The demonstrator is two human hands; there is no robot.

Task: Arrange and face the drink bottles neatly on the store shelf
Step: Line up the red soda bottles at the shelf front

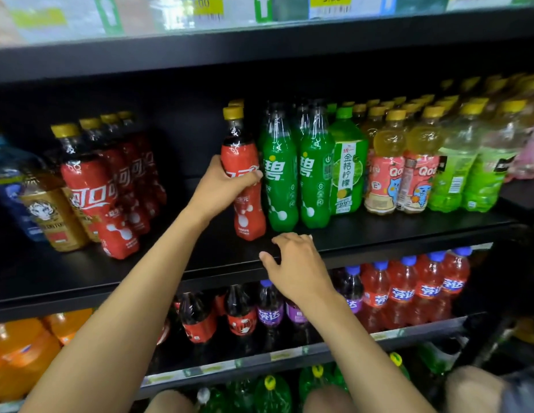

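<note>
My left hand (219, 186) grips a red cola bottle (245, 204) with a gold cap, upright on the black middle shelf (200, 251), right beside two green soda bottles (279, 174). My right hand (295, 263) rests on the shelf's front edge below the green bottles, fingers loosely bent and holding nothing. A row of red cola bottles (90, 186) stands further left, with a bare gap between it and the held bottle.
Right of the green sodas stand a green citrus drink (347, 174), pink-labelled juice bottles (385, 171) and pale green bottles (456, 174). A gold-labelled bottle (51, 213) sits far left. The lower shelf holds orange, cola, purple and red sodas (400, 290). Price tags line the upper shelf.
</note>
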